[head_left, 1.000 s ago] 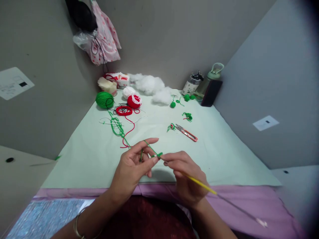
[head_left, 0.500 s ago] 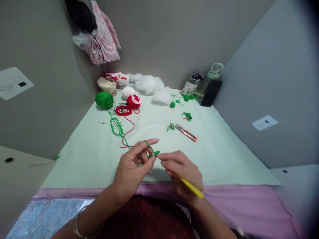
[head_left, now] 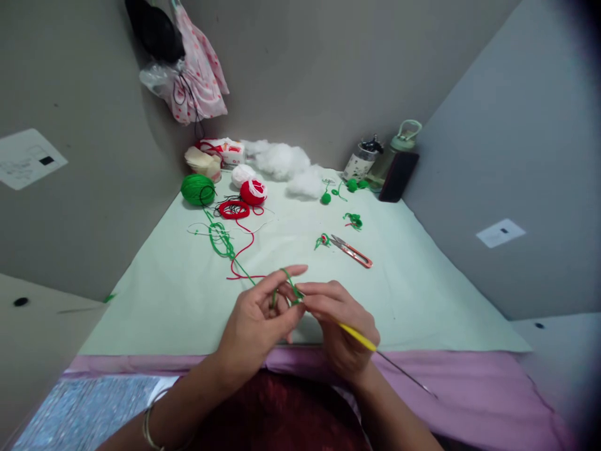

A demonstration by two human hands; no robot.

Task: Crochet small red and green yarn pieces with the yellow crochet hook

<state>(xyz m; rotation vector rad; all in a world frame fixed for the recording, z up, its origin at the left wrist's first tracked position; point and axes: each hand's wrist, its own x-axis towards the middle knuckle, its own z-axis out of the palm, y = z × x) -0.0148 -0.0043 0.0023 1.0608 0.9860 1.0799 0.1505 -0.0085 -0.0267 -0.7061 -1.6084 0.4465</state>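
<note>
Two hands meet over the front edge of the pale green mat (head_left: 422, 294), working green yarn (head_left: 290, 283)
The left hand (head_left: 256, 319) holds its forefinger out straight with the yarn looped over it, the other fingers curled in and seemingly pinching a small green stitch, tiny from here; the right hand (head_left: 340, 322) has fingers pressed together around a yellow crochet hook (head_left: 359, 337), its tip at the yarn

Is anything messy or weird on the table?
A bit messy: loose green and red strands lie tangled across the cloth beside the green yarn ball, and white stuffing is scattered at the back. Nothing looks spilled or broken.
</note>
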